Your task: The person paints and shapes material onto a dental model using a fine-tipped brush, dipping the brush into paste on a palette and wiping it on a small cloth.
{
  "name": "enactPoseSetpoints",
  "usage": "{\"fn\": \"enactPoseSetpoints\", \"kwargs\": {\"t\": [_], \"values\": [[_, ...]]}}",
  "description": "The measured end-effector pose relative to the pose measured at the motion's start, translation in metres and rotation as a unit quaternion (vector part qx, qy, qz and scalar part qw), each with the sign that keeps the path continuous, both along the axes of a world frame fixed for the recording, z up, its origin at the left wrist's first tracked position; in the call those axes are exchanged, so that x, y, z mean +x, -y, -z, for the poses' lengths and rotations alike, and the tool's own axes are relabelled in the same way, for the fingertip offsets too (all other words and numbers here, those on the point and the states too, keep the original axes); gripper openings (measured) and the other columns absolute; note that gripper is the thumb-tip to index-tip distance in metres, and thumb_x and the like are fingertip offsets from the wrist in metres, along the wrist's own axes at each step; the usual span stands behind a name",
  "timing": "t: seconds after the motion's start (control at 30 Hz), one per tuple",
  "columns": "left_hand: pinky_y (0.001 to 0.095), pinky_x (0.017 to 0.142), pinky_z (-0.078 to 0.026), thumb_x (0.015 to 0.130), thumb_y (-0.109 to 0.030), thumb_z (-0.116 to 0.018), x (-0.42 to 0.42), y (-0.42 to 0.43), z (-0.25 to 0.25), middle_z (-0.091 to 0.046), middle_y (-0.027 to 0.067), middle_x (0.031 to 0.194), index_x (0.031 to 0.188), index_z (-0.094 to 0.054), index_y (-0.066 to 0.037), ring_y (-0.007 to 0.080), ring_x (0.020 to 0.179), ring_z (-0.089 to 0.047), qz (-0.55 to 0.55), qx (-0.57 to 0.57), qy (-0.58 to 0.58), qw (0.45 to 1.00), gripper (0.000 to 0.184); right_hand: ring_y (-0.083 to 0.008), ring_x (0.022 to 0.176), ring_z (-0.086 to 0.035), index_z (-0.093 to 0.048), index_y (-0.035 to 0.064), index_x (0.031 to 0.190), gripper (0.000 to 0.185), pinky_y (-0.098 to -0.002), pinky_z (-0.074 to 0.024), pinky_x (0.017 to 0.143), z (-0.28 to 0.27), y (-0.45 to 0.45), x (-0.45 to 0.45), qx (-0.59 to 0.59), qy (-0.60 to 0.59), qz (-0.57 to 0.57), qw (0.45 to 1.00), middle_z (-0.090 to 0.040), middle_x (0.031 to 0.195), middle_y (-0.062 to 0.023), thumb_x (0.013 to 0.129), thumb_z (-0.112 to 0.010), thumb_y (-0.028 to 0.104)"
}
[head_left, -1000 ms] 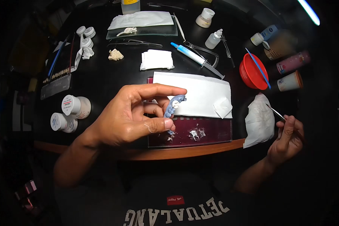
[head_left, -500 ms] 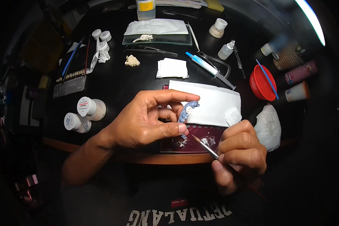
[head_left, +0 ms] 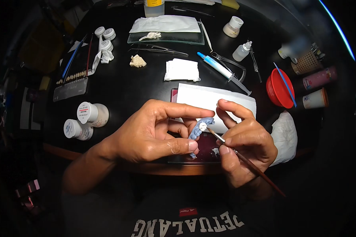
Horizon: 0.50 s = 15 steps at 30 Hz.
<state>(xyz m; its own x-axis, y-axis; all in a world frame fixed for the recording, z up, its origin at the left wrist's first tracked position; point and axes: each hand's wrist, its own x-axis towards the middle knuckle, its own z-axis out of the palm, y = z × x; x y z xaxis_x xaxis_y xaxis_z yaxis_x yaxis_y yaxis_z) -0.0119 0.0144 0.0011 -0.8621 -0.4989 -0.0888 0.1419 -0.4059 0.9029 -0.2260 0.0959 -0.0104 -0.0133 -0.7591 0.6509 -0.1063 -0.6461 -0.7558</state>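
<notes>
"What's the left hand [head_left: 146, 136] holding?"

"A blue tooth model [head_left: 194, 133], pinched at its two ends between thumb and fingertips, so the fingers stand apart by the model's length."

"And the right hand [head_left: 247, 146]?"

"A narrow grip, thumb and fingers closed on a thin brush [head_left: 261, 174]. The handle slants down and out past the palm; the tip points back at the model."

"Touching it?"

"It's right at the edge of the white patch [head_left: 203, 126] on the teeth. I can't tell whether they touch."

"What's around the hands?"

"Under the model, a dark red plate [head_left: 203, 153]. Just beyond both grips, a white sheet [head_left: 194, 96], with a syringe [head_left: 217, 66] farther out. Left of the left hand stand two lidded jars [head_left: 101, 115] [head_left: 83, 132]. Just right of the right hand is a white wad [head_left: 285, 134], and beyond that a red bowl [head_left: 279, 94]."
</notes>
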Motion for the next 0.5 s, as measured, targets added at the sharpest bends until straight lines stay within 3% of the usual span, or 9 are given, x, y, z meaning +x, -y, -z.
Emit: {"fn": "enactPoseSetpoints", "kwargs": {"t": [0.07, 0.5], "values": [[0.0294, 0.089, -0.059, 0.088, 0.011, -0.069, -0.0005, -0.0012, 0.0023, -0.067, 0.0184, 0.113, 0.143, -0.046, 0.013, 0.0177, 0.096, -0.071, -0.007, 0.003, -0.009, 1.0, 0.06, -0.0473, 0.111, -0.067, -0.065, -0.0026, 0.088, 0.02, -0.0495, -0.0595, 0.093, -0.0009, 0.0017, -0.001, -0.018, -0.035, 0.007, 0.999, -0.066, 0.076, -0.0126, 0.069, -0.065, -0.007], [0.0286, 0.09, -0.06, 0.088, 0.011, -0.068, -0.0009, 0.0002, 0.0003, -0.068, 0.0198, 0.112, 0.143, -0.047, 0.013, 0.0169, 0.098, -0.07, -0.003, -0.009, 0.009, 1.0, 0.059, -0.0424, 0.107, -0.069, -0.064, -0.0007, 0.086, 0.02, -0.0435, -0.0631, 0.089, -0.001, -0.0021, -0.0001, -0.022, -0.075, 0.035, 0.996, -0.067, 0.078, -0.0115, 0.068, -0.067, -0.008]]}}
